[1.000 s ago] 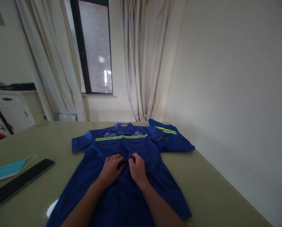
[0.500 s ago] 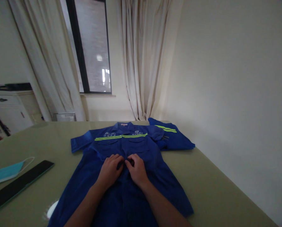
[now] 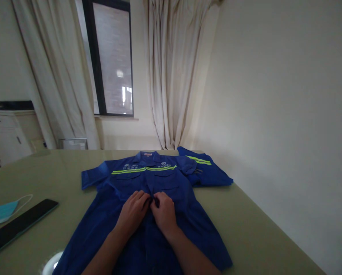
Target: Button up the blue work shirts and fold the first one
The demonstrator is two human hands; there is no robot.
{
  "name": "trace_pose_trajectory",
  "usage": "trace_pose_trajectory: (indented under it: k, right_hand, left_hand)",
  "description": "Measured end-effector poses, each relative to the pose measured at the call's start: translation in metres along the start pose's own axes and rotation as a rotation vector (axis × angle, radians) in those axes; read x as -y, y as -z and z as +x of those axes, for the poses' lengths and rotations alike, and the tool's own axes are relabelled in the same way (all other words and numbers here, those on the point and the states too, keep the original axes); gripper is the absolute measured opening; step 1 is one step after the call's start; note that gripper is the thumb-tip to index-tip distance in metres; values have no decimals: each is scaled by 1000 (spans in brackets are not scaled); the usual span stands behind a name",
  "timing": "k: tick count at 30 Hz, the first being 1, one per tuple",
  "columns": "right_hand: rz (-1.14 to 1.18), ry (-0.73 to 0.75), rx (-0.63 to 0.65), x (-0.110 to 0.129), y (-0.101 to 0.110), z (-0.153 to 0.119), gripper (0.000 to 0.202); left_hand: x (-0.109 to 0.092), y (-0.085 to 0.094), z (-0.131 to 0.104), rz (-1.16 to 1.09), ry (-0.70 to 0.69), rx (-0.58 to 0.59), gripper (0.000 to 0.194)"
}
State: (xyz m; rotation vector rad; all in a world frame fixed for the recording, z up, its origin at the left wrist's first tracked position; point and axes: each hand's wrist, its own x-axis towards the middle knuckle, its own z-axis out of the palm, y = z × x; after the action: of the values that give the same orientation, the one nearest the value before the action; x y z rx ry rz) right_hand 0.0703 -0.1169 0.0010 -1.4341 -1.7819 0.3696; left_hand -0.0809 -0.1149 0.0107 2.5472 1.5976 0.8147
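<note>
A blue short-sleeved work shirt lies face up on the table, its collar toward the window. Yellow-green reflective stripes and white printing cross its chest. Both of my hands are at the front opening, just below the chest pockets. The fingers of my left hand are closed on the shirt's front edge. Close beside it, my right hand pinches the placket with thumb and fingers. The fingertips nearly meet, and whatever button may be between them is hidden.
Another folded blue garment with matching stripes lies by the right sleeve, against the wall. On the left of the greenish table are a black phone-like slab and a blue face mask. Curtains and a window stand behind.
My hands have drawn slightly closer together at the shirt front, fingers bunched tighter. The view has shifted a little, so everything sits slightly lower and further left.
</note>
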Motion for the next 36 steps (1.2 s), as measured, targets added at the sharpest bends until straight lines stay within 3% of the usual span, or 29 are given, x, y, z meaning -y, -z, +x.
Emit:
trace_pose_trajectory:
  k: [3, 6, 10, 15, 23, 36]
  right_hand:
    - [-48, 5, -12, 1, -1, -2, 20]
    - [54, -11, 20, 0, 0, -1, 13]
    - [276, -54, 52, -5, 1, 5, 34]
    - [446, -117, 81, -12, -2, 7, 20]
    - [336, -34, -26, -15, -5, 9, 13]
    - [396, -5, -10, -16, -4, 8, 16]
  left_hand:
    - [-3, 1, 0, 40, -9, 15, 22]
    - [-2, 0, 0, 68, -26, 16, 21]
    - [1, -5, -1, 47, -21, -5, 25]
    - [4, -12, -2, -84, 34, -9, 26]
    - [13, -16, 1, -308, 91, -54, 26]
    - [13, -18, 0, -353, 128, -92, 22]
